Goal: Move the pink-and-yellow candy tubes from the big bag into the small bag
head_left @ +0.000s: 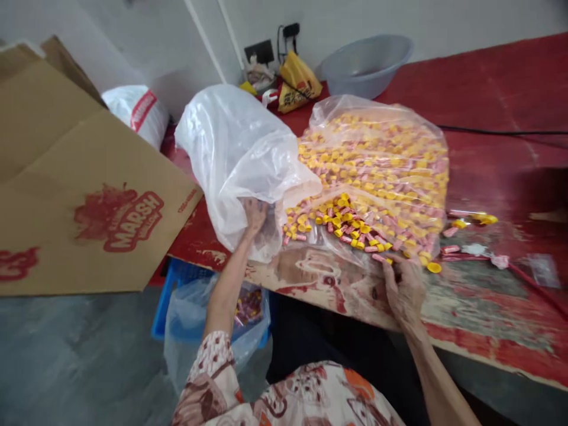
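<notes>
My left hand (pixel 256 216) reaches into the mouth of a translucent white plastic bag (pixel 239 142); the film hides most of its fingers. At the front edge of the table, my right hand (pixel 406 287) is closed, with thumb and fingertips at a small pink tube with a yellow cap (pixel 380 258). Just behind it, a large clear bag (pixel 377 160) lies on its side, full of similar pink tubes with yellow caps. Many of them spill from its opening as a loose pile (pixel 348 225) between my hands.
A big cardboard box (pixel 89 177) stands at the left. Below the table edge is a blue crate (pixel 162 313) lined with plastic, holding more pieces. A grey basin (pixel 366 65) and a yellow bag (pixel 298 83) sit at the back. A red stick (pixel 532 284) lies at right.
</notes>
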The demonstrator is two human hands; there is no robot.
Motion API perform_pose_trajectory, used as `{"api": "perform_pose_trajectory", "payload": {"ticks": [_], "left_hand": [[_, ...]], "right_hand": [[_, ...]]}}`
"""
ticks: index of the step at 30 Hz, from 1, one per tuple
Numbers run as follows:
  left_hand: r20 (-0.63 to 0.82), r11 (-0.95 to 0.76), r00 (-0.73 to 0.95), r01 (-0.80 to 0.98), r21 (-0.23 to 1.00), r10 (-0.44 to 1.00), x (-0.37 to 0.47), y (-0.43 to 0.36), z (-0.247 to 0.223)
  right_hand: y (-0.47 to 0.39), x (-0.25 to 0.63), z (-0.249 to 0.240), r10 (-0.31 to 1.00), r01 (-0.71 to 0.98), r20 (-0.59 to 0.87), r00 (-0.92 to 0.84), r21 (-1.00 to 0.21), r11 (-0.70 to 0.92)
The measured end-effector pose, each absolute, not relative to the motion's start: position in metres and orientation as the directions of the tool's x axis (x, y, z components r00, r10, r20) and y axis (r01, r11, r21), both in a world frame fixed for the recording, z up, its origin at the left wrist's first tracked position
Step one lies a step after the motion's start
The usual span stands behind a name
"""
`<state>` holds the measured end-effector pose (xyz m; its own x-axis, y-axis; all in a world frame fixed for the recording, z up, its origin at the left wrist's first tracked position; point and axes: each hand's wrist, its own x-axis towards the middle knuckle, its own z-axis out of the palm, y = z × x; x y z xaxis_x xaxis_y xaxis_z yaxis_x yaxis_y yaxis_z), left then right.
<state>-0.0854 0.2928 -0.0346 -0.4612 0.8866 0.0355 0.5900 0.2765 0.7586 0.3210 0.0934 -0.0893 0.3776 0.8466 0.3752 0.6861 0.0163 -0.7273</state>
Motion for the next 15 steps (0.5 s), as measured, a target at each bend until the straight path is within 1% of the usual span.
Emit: {"api": "perform_pose_trajectory", "payload": {"ticks": [2,3,5,8,11,13,15], "left_hand": [[0.225,0.074,-0.365,0.649,0.757,0.903,-0.074,0.280,-0.046],[0.280,0.002,-0.322,0.660,0.751,0.904,-0.069,0.273,-0.050],[0.323,-0.059,-0.284,0.662,0.747,0.902,-0.061,0.258,-0.056],[0.372,-0.065,-0.309,0.686,0.725,0.875,-0.058,0.234,-0.053],[0.388,-0.011,-0.380,0.702,0.712,0.840,-0.063,0.217,-0.039],[0.388,0.008,-0.425,0.683,0.731,0.818,-0.065,0.210,-0.029],[0.374,0.003,-0.483,0.615,0.789,0.791,-0.061,0.205,-0.021]], "right_hand": [[0.094,0.322,-0.089,0.845,0.684,0.377,0.380,-0.729,0.018],[0.095,0.323,-0.089,0.841,0.680,0.379,0.385,-0.733,0.019],[0.094,0.324,-0.087,0.825,0.676,0.402,0.397,-0.736,0.033],[0.090,0.323,-0.085,0.802,0.704,0.469,0.370,-0.705,0.087],[0.084,0.318,-0.085,0.848,0.748,0.464,0.257,-0.651,0.130],[0.081,0.313,-0.085,0.882,0.758,0.427,0.199,-0.638,0.138],[0.080,0.307,-0.084,0.880,0.749,0.421,0.220,-0.651,0.125]]}}
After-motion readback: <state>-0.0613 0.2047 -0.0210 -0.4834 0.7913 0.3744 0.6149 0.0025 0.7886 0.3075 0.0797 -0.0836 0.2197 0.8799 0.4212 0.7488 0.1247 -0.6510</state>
